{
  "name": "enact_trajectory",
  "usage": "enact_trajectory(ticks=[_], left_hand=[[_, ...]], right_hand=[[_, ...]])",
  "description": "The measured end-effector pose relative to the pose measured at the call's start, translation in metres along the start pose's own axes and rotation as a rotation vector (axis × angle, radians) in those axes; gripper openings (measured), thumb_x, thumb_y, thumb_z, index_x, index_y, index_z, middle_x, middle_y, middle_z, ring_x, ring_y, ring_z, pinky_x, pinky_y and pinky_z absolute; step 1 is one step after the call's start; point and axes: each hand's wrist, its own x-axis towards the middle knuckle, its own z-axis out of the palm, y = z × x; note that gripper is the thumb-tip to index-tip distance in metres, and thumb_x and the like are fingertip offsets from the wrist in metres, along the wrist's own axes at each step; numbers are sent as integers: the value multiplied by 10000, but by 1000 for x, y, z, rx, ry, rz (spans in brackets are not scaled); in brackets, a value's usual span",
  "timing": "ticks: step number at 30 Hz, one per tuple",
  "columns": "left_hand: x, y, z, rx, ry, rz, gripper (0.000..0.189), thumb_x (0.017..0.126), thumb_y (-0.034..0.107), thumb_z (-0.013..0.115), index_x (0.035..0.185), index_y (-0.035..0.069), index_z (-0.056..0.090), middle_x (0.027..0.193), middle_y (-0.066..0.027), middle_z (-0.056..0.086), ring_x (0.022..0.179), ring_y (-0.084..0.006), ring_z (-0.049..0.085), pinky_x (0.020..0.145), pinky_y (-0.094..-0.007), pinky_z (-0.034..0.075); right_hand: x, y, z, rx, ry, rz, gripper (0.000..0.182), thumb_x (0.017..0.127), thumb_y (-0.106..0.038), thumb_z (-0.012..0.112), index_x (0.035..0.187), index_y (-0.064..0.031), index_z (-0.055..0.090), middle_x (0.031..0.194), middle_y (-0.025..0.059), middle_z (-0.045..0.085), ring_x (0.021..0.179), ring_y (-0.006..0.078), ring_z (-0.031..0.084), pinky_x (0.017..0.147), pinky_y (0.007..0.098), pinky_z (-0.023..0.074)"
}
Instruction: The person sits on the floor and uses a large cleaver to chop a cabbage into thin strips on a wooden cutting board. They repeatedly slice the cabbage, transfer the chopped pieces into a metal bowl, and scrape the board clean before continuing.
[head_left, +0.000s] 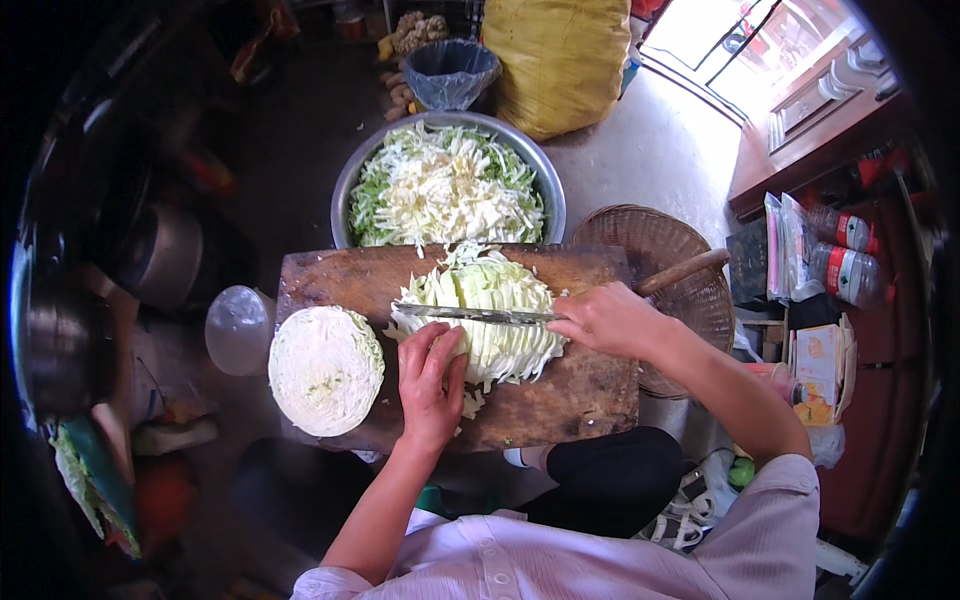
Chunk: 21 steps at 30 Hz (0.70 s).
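Note:
My right hand (607, 321) grips the wooden handle of a knife (480, 314), whose blade lies across a sliced half cabbage (510, 352). Only the blade's top edge shows clearly. Against the left side of that cabbage rests my left hand (431, 382), fingertips bent close to the blade. Both hands are over a worn wooden cutting board (592, 405). At the board's left end sits another cabbage half (326, 371), cut face up. Beyond the board stands a metal basin (553, 187) heaped with shredded cabbage (450, 187).
A wicker basket (694, 247) with a handle stands right of the board. Left of it is a translucent plastic container (238, 330). A lined bin (450, 71) and a yellow sack (559, 67) stand behind the basin. Plastic bottles (847, 274) lie at the far right.

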Motion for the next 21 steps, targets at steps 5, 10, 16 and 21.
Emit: enact_trajectory(ticks=[5, 10, 16, 21], left_hand=[[0, 14, -15, 114, -8, 31, 476, 724, -15, 689, 1176, 70, 563, 1170, -136, 537, 1142, -351, 479, 969, -441, 389], [-23, 20, -25, 186, -100, 59, 592, 673, -1, 737, 1222, 82, 532, 1255, -136, 499, 1233, -374, 423, 1017, -469, 351], [-52, 24, -45, 422, -352, -73, 1000, 581, 406, 834, 1400, 118, 336, 1453, -210, 233, 1318, -470, 222, 1064, -572, 225], [-27, 19, -26, 406, -389, -177, 1085, 554, 460, 830, 1427, 141, 271, 1472, -249, 161, 1324, -534, 158, 1066, -589, 220]], right_hand=[[-43, -1, -38, -22, 176, -47, 302, 902, -355, 547, 815, -67, 572, 703, 119, 583, 662, 341, 592, 585, 429, 462], [-86, 14, -26, -23, 114, -65, 281, 903, -382, 522, 828, -114, 559, 736, 85, 584, 699, 309, 600, 569, 424, 457], [-119, 34, -15, -149, -11, -123, 188, 799, -295, 630, 855, -119, 593, 711, 37, 537, 662, 249, 593, 566, 383, 480], [-93, 61, 4, -119, 21, -183, 235, 860, -342, 558, 807, -113, 551, 739, 56, 549, 710, 273, 602, 595, 410, 483]])
